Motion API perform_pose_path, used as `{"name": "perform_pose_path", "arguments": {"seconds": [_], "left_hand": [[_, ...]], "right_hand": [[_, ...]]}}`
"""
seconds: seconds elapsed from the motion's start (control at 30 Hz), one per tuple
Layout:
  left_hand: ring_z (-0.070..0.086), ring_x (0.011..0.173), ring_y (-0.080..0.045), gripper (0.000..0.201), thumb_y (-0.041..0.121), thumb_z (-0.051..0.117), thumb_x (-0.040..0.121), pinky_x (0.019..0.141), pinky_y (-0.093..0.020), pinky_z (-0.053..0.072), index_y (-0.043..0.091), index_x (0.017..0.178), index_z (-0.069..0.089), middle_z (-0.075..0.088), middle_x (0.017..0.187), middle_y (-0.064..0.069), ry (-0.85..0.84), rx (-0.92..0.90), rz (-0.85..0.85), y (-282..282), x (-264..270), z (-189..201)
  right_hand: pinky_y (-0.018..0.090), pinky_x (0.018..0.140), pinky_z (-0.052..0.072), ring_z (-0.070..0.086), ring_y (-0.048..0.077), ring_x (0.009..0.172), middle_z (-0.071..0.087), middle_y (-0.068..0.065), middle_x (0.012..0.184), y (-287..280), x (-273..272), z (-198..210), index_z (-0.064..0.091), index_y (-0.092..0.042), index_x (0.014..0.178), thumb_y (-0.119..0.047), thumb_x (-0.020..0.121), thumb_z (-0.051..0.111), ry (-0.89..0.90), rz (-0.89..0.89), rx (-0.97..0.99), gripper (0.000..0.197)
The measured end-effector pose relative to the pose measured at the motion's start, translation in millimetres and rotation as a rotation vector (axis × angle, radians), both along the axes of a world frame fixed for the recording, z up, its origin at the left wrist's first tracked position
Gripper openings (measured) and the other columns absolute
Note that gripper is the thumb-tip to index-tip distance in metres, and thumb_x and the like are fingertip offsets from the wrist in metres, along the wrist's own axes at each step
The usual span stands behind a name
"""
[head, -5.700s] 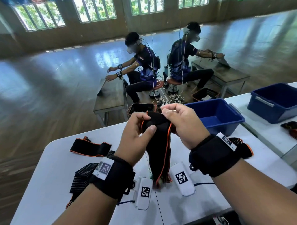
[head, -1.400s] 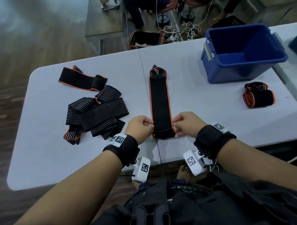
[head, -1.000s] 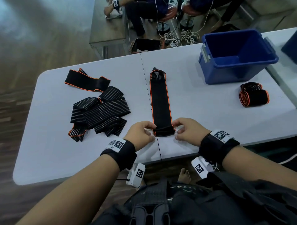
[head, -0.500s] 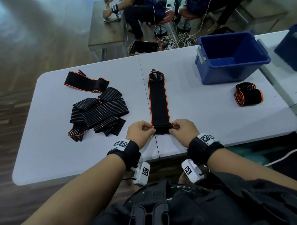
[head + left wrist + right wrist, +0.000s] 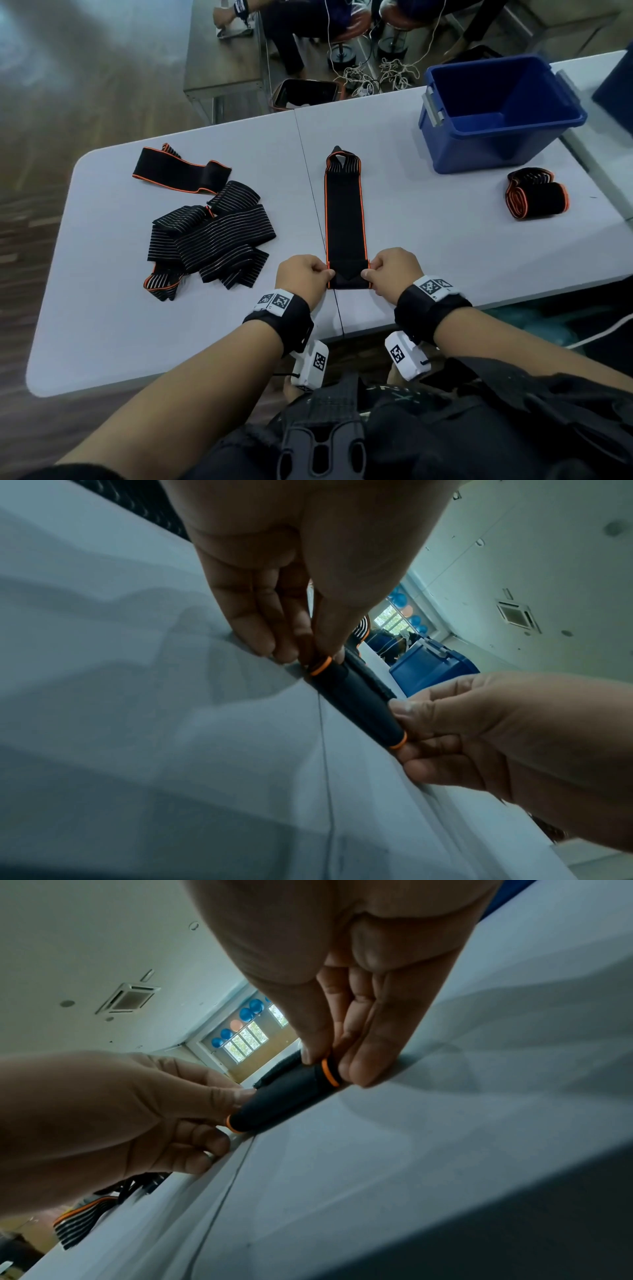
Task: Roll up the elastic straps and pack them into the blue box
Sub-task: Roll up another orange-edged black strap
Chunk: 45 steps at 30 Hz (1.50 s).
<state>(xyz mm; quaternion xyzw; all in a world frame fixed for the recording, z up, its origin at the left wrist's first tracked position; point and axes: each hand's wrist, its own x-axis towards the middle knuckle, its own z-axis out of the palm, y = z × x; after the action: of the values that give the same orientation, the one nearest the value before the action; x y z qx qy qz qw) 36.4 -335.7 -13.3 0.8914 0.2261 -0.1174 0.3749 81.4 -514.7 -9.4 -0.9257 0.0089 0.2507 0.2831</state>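
A black elastic strap (image 5: 345, 219) with orange edges lies flat and straight on the white table (image 5: 428, 222), running away from me. Its near end (image 5: 356, 700) is folded over into a small roll. My left hand (image 5: 303, 274) pinches the roll's left edge between thumb and fingers. My right hand (image 5: 394, 270) pinches the right edge (image 5: 327, 1072) the same way. The blue box (image 5: 500, 113) stands empty at the back right. One rolled strap (image 5: 536, 198) lies in front of the box.
A heap of striped black straps (image 5: 209, 240) lies on the table's left half, with another black strap (image 5: 178, 171) behind it. People sit at low tables (image 5: 222, 58) beyond the far edge. A second blue box (image 5: 616, 89) shows at the right border.
The strap, earlier held up in both hands, now lies flat on the table. In the last second both hands folded its near end over and slid it slightly away from me.
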Motion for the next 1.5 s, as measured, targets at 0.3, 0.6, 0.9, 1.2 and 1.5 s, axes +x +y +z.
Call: {"name": "perform_pose_path", "arguments": {"seconds": [0.3,0.6,0.9,1.2,1.5], "left_hand": [[0.065,0.091,-0.022,0.013,0.025,0.062,0.094,0.080,-0.035,0.053,0.026,0.108,0.063,0.072,0.093,-0.001,-0.074,0.180,-0.235,-4.4,0.1,4.4],[0.051,0.108,-0.023,0.046,0.013,0.055,0.092,0.087,-0.035,0.051,0.027,0.135,0.058,0.054,0.113,-0.001,-0.096,0.329,-0.469,2.7,-12.5,-4.1],[0.061,0.092,-0.021,0.033,0.039,0.064,0.094,0.074,-0.031,0.050,0.040,0.127,0.064,0.060,0.093,0.002,0.011,0.147,-0.292,8.8,-2.8,-2.5],[0.058,0.077,-0.020,0.028,0.033,0.050,0.103,0.064,-0.028,0.037,0.020,0.095,0.073,0.063,0.074,0.001,0.010,-0.004,-0.126,0.9,0.3,3.7],[0.056,0.072,-0.022,0.035,0.033,0.049,0.104,0.067,-0.029,0.040,0.013,0.079,0.064,0.056,0.067,0.000,0.172,0.041,-0.138,-2.9,18.0,9.0]], "right_hand": [[0.039,0.080,0.054,0.062,0.027,0.086,0.064,0.011,0.098,3.3,-9.0,1.8,0.050,-0.018,0.115,-0.019,0.096,0.058,-0.127,0.152,-0.039,0.021],[0.039,0.088,0.051,0.057,0.027,0.102,0.057,0.009,0.112,-2.4,-17.6,5.5,0.054,-0.016,0.133,-0.037,0.099,0.048,-0.161,0.391,-0.155,0.040],[0.024,0.065,0.040,0.056,0.013,0.076,0.054,-0.009,0.080,-13.5,-4.8,1.2,0.063,-0.033,0.129,-0.034,0.096,0.059,-0.048,0.218,0.025,0.034],[0.027,0.051,0.029,0.041,0.015,0.051,0.043,-0.003,0.053,-9.8,5.8,2.8,0.052,-0.020,0.055,-0.035,0.096,0.061,0.007,0.007,0.140,0.044],[0.029,0.054,0.034,0.040,0.020,0.051,0.039,0.001,0.053,-2.0,17.2,2.5,0.044,-0.015,0.056,-0.040,0.098,0.055,0.070,-0.004,0.063,0.051]]}}
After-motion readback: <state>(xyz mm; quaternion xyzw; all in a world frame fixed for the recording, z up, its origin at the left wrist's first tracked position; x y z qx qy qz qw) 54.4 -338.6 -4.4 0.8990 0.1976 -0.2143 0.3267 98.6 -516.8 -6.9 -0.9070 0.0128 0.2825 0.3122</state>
